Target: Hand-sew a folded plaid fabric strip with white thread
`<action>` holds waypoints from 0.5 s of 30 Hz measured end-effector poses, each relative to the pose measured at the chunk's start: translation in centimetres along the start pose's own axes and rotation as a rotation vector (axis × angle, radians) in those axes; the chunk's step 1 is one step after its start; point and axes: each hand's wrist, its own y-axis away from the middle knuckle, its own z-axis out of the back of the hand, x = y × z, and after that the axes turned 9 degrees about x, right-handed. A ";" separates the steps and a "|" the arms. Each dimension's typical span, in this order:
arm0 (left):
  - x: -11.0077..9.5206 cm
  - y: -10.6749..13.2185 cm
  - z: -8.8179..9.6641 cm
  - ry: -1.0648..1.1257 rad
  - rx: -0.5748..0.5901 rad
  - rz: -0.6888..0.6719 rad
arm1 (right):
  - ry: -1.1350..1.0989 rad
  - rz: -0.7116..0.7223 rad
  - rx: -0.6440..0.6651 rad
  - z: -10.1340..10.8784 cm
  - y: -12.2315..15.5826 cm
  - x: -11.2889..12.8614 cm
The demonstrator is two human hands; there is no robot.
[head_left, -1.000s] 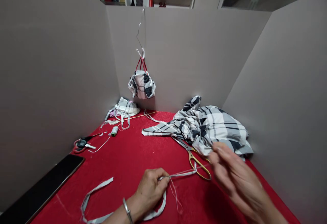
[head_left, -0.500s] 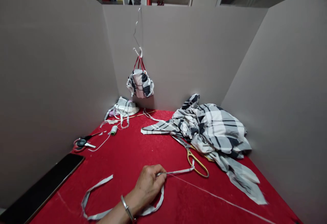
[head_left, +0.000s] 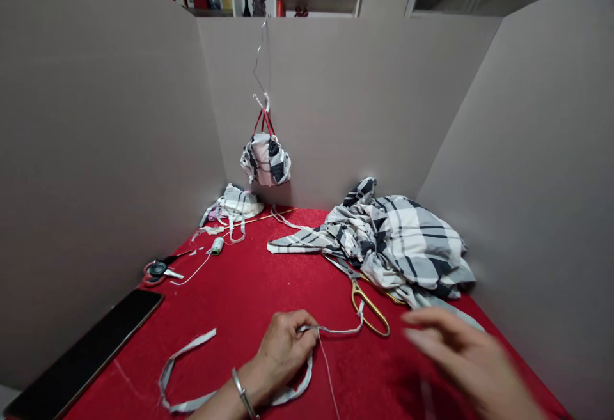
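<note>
While the left hand (head_left: 286, 348) pinches the fabric strip (head_left: 290, 395), and I cannot tell whether the blurred right hand (head_left: 472, 359) grips anything, the thread (head_left: 327, 361) is best drawn smoothly.

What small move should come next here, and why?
Probably bring the right hand in to the thin thread, which trails down from where the left hand pinches the fabric strip; the hands are apart, the right too blurred to show any hold.
</note>
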 end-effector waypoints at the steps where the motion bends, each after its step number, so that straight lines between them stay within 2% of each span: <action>1: 0.0 0.0 0.1 -0.002 0.002 -0.001 | 0.051 0.023 0.114 -1.1 -1.1 -0.3; 2: 0.0 0.1 0.1 -0.004 0.002 -0.003 | 0.125 0.051 0.228 -2.2 -2.1 -0.7; 4: 0.1 0.1 0.4 -0.006 -0.005 -0.003 | 0.308 0.122 0.355 -4.0 -3.9 -1.7; 7: 0.1 0.1 0.8 -0.005 0.002 -0.005 | 0.462 0.185 0.402 -5.1 -5.3 -3.1; 11: 0.1 -0.1 0.6 -0.036 0.058 -0.007 | 0.519 0.225 0.383 -4.2 -5.8 -4.4; 15: 0.0 -0.3 -0.1 -0.045 0.062 -0.031 | 0.542 0.252 0.361 -2.9 -6.2 -5.2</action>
